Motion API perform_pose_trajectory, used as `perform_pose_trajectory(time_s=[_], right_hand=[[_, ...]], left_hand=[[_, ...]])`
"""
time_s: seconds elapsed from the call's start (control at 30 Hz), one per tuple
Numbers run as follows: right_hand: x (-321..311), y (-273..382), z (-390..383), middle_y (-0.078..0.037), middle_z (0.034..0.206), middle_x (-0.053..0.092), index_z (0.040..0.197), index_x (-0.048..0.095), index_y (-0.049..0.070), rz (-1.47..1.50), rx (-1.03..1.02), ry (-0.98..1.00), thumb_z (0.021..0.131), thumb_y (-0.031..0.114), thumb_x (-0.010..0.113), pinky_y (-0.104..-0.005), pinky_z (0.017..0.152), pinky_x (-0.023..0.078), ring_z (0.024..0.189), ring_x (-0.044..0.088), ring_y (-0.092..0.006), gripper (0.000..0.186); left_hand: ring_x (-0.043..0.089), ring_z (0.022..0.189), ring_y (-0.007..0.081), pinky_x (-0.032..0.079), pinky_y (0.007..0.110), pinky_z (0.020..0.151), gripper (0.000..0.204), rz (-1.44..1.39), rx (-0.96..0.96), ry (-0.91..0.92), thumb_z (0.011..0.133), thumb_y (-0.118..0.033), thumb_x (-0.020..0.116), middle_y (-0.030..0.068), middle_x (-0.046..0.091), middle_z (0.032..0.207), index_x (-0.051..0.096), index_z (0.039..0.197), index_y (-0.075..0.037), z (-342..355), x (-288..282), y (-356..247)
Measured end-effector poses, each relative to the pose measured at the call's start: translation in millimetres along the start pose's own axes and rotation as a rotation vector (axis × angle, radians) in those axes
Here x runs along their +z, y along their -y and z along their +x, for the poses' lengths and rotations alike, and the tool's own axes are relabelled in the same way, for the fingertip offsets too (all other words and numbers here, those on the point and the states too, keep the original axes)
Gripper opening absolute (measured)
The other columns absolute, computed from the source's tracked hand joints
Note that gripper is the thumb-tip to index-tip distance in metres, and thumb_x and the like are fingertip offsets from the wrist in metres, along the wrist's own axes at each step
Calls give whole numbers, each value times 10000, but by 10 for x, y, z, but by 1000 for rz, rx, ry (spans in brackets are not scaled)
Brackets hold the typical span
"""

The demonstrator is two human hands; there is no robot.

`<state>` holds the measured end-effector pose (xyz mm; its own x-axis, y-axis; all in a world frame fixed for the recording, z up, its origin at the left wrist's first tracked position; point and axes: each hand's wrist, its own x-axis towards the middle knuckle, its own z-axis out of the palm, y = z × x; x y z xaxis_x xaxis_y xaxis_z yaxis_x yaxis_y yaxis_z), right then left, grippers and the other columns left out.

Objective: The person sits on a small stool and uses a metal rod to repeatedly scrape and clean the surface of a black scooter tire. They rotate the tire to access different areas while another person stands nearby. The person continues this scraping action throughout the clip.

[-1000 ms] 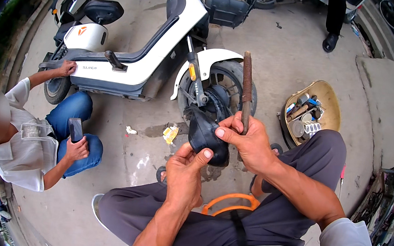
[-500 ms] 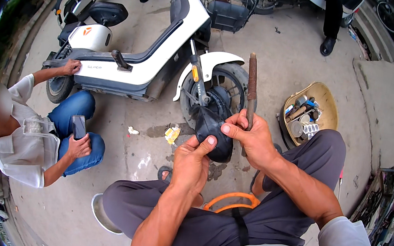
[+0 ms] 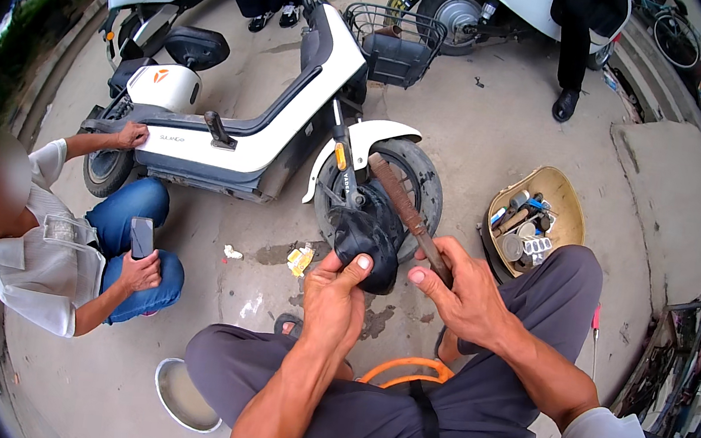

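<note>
My left hand point(image 3: 332, 300) pinches a bulging piece of black rubber, seemingly inner tube point(image 3: 364, 247), just in front of the front wheel point(image 3: 429, 185) of a white scooter point(image 3: 244, 158). My right hand point(image 3: 467, 299) grips a long brown, rough-surfaced bar tool point(image 3: 405, 204), tilted up and leftward beside the rubber, its upper part overlapping the wheel in view. My right thumb stands a little apart from the rubber. An orange stool or frame point(image 3: 402, 365) shows between my legs.
A tool-filled tub point(image 3: 579, 208) sits at right, a metal basin point(image 3: 159, 384) by my left knee. At left a crouching person point(image 3: 39, 260) holds a phone and touches the scooter. Bystanders' legs and more scooters point(image 3: 466, 27) are behind. Metal clutter point(image 3: 693, 349) lines the right edge.
My right hand has moved down and right off the rubber, and its tool has tipped from upright toward the left. My left hand keeps its pinch. The surroundings sit lower in the view.
</note>
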<state>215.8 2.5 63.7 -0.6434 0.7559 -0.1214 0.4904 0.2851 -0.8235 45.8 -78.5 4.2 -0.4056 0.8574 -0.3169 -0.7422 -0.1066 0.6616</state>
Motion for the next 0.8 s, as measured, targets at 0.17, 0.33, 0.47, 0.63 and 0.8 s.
perform_pose_trajectory(time_s=[0.17,0.33,0.47,0.63,0.8], right_hand=[[323,-65,-413,-209,1076,665,1473,429,33,-45,-261,-192,974,140,628,-423,710,533,857,696,-370,547],[542,-137,-501,-124,837,529,1522,419,116,-130,-261,-204,937,24,608,-417,568,497,652,600,-314,621],[597,9,-174,-114,805,517,1525,426,115,-210,-324,-248,924,15,604,-440,557,493,619,582,-320,635],[577,-156,-394,-112,804,526,1524,425,112,-214,-350,-223,913,10,613,-442,540,493,597,584,-322,647],[640,-91,-251,-136,802,539,1520,423,108,-199,-330,-244,916,8,610,-450,535,484,602,593,-344,641]], left_hand=[[672,1021,181,521,316,964,261,-14,-2,26,922,77,620,113,712,1118,664,1177,50,77,-3,56],[667,1007,186,523,326,961,225,27,11,29,926,60,623,124,707,1087,665,1147,51,82,60,54],[663,1009,172,524,308,942,240,22,28,46,932,84,594,117,700,1110,665,1159,45,109,-44,73],[665,1015,166,531,306,929,240,-2,56,2,939,83,584,117,703,1105,667,1163,54,117,-22,94],[670,1002,162,536,300,924,250,41,53,28,937,91,576,108,706,1106,668,1166,52,107,-71,177]])
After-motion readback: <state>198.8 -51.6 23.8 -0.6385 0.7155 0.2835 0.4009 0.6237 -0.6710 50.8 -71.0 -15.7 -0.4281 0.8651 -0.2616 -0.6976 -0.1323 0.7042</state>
